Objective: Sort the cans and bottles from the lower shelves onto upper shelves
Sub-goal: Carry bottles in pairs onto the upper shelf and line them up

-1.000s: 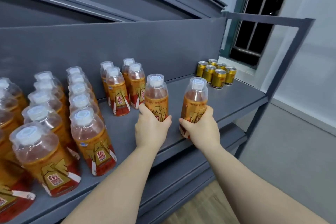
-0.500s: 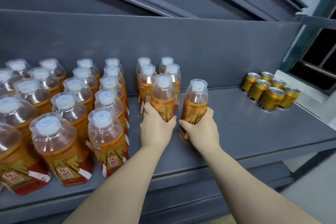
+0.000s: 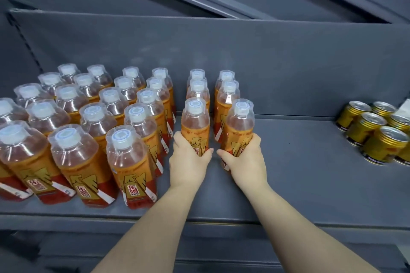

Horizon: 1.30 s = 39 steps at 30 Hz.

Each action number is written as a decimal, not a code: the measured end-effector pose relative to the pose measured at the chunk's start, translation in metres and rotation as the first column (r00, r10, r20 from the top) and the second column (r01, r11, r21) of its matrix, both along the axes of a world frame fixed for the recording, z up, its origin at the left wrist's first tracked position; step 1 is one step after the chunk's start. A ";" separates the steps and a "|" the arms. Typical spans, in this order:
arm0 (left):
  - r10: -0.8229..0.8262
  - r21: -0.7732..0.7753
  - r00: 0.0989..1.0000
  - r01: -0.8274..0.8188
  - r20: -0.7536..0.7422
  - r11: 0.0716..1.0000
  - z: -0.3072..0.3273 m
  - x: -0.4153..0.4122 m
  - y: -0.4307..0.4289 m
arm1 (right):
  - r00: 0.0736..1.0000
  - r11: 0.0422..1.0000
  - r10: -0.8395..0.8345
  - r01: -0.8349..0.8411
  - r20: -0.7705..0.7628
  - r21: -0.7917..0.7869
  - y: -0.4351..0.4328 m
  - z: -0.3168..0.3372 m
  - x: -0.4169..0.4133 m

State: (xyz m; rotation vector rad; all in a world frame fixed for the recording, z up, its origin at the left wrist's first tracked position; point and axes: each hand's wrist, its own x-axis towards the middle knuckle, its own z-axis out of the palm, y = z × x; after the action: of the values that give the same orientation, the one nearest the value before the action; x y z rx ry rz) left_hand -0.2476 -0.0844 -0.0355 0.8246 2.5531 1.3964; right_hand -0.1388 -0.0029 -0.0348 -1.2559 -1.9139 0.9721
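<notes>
My left hand (image 3: pixel 188 164) grips an orange drink bottle (image 3: pixel 195 119) with a white cap, standing upright on the grey shelf (image 3: pixel 310 179). My right hand (image 3: pixel 246 162) grips a second, matching bottle (image 3: pixel 239 122) just to its right. Both bottles stand at the front of two short rows (image 3: pixel 213 86) of the same bottles that run back toward the shelf's rear panel. The lower halves of both held bottles are hidden behind my fingers.
Several rows of identical bottles (image 3: pixel 88 122) fill the shelf's left half. A cluster of gold cans (image 3: pixel 377 133) stands at the far right. Bare shelf lies between my right hand and the cans. A lower shelf edge (image 3: pixel 221 248) shows below.
Both hands have pushed their bottles a little further back on the shelf, close up behind the two short rows. My view has swung left, showing more of the left bottle rows.
</notes>
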 end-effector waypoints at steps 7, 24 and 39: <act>-0.012 -0.040 1.000 0.012 -0.004 0.999 -0.003 -0.006 0.006 | 0.999 0.999 0.039 -0.038 0.007 -0.028 0.007 -0.003 -0.011; -0.062 -0.041 0.998 0.062 -0.019 0.997 -0.012 -0.021 0.015 | 0.999 1.000 -0.020 0.021 0.030 -0.022 0.014 -0.010 -0.029; -0.066 -0.076 0.997 0.063 -0.031 0.995 -0.014 -0.032 0.027 | 0.999 1.000 -0.015 0.016 0.041 -0.025 0.016 -0.009 -0.034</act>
State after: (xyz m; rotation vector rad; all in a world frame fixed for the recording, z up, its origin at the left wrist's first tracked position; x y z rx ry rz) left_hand -0.2797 -0.0577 -0.0494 0.9166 2.5610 1.2714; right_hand -0.1730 0.0132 -0.0434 -1.3127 -1.9253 0.9721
